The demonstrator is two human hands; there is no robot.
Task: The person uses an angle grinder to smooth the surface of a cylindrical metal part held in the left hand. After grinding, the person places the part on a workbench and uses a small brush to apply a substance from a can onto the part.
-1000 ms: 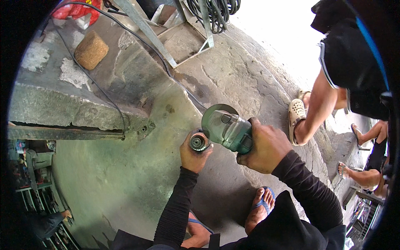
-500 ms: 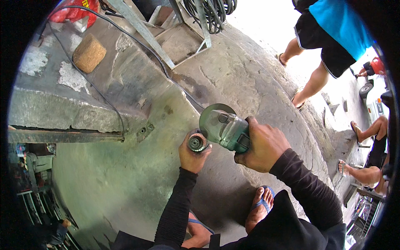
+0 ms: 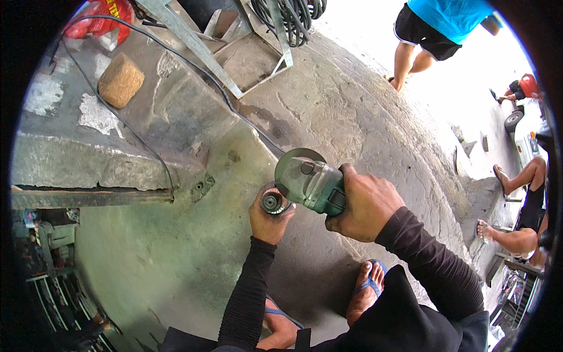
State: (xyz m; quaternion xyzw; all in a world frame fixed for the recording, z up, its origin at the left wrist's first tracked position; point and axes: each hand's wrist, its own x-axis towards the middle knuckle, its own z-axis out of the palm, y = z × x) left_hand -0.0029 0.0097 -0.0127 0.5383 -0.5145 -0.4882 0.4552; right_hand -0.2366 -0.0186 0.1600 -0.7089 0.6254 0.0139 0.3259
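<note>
My left hand (image 3: 267, 226) is wrapped round a cylindrical metal part (image 3: 273, 202), held end-up, with a ringed, ridged face showing. In my right hand (image 3: 369, 205) is a green angle grinder (image 3: 326, 193). Its disc (image 3: 289, 160) and housing are at the upper right rim of the metal part; I cannot tell whether they touch.
A metal frame (image 3: 237, 89) with coiled hose (image 3: 290, 20) stands above, beside a cable (image 3: 193, 61), brown block (image 3: 120, 79) and red bag (image 3: 102, 23) on a concrete ledge (image 3: 88, 155). A person (image 3: 434, 23) walks upper right; others sit at right (image 3: 516, 240), near a vehicle (image 3: 525, 135).
The person in blue and black has walked away from beside me toward the upper right. My hands, with the grinder and metal part, have shifted slightly left.
</note>
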